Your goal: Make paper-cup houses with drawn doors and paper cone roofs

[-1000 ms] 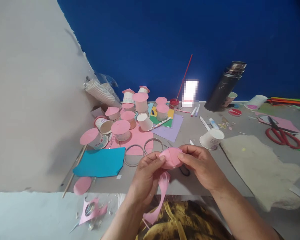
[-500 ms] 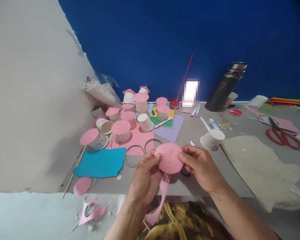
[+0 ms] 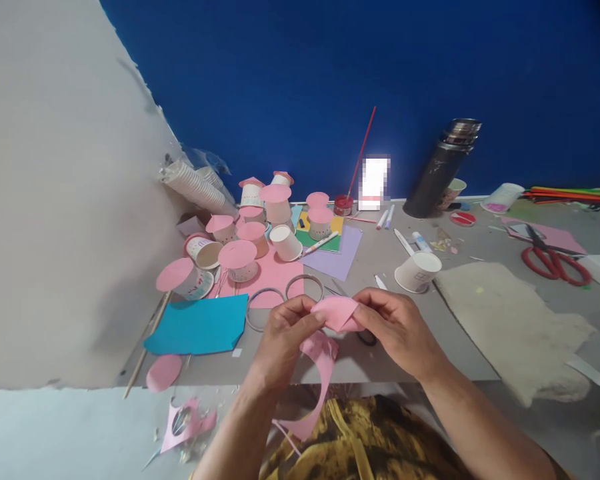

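Observation:
A pink paper disc (image 3: 333,310) is pinched between my left hand (image 3: 285,340) and my right hand (image 3: 403,337), thumbs on top. Its edges overlap along a cut, so it bends into a shallow cone. Under the disc a curved pink paper scrap (image 3: 320,393) hangs over the table's front edge; whether my left hand touches it I cannot tell. Dark-handled scissors (image 3: 367,339) lie partly hidden beneath my hands. Two tape-like rings (image 3: 265,291) rest just beyond my left hand. An upturned white paper cup (image 3: 417,272) stands beyond my right hand.
Several paper cups with pink tops (image 3: 237,255) crowd the left back. Blue paper (image 3: 197,327) and another pink disc (image 3: 164,372) lie at left. Rightward are a cloth (image 3: 510,327), red-handled scissors (image 3: 555,263) and a tall dark flask (image 3: 437,173). Pink offcuts (image 3: 187,423) are on the floor.
The disc was flat with a visible slit; now its cut edges overlap and it is curved into a cone. Both hands keep their hold, and the view has shifted slightly.

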A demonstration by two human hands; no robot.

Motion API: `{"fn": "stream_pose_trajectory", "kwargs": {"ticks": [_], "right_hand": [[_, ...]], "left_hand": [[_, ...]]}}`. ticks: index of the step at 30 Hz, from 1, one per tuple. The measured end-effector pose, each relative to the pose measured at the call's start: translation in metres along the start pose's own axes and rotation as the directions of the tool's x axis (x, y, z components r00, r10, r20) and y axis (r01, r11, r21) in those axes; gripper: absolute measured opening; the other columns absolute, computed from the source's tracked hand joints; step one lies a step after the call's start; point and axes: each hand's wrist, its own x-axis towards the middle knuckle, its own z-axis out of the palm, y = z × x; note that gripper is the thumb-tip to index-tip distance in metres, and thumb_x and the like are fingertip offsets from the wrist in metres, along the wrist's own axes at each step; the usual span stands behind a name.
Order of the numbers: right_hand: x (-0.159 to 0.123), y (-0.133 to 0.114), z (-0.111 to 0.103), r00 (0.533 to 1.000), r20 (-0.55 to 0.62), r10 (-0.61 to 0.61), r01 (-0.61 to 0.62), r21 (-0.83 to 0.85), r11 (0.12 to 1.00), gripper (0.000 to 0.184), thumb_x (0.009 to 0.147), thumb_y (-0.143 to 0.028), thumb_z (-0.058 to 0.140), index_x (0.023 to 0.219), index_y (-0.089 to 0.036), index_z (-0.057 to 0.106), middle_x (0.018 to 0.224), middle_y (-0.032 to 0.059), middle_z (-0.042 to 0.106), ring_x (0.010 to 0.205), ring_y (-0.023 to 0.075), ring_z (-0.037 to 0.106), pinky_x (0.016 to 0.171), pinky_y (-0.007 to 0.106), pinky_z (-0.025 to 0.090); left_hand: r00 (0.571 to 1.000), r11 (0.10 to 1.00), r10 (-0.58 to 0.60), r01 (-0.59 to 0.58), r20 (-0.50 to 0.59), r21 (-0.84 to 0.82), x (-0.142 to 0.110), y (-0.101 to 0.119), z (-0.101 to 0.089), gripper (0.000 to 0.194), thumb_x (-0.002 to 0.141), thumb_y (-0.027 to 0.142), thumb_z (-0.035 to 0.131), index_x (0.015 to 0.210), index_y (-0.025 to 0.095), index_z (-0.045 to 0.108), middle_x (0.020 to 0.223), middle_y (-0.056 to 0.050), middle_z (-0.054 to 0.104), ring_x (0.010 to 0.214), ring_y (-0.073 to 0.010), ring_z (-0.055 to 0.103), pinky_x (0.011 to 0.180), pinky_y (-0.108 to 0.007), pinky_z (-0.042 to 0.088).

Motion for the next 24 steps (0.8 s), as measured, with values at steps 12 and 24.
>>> {"fn": "stream_pose_trajectory", "kwargs": {"ticks": [12,24], "right_hand": [[-0.01,0.001,0.002,0.993,-0.059,-0.104,0.098,-0.095,0.991,0.03,0.097,-0.041,0.059,0.077,-0.02,0.066,0.064,-0.0013,0.056,0.058,0.0134,0.045,0.054,0.027,0.033],[-0.008,-0.011,-0.001,0.974,0.025,-0.224,0.224,-0.212,0.951,0.023,0.098,-0.031,0.056,0.081,-0.021,0.068,0.07,0.0002,0.062,0.061,0.0137,0.05,0.056,0.026,0.037]], "left_hand": [[0.998,0.997,0.052,-0.053,0.024,0.055,-0.004,0.001,-0.001,0.025,0.077,0.035,0.082,0.073,0.017,0.065,0.064,-0.001,0.065,0.056,-0.0129,0.058,0.057,-0.024,0.044],[0.991,0.95,0.131,-0.13,0.017,0.286,-0.007,0.017,0.005,0.026,0.075,0.034,0.082,0.063,0.016,0.068,0.059,0.0,0.057,0.058,-0.0104,0.048,0.056,-0.022,0.037]]}}
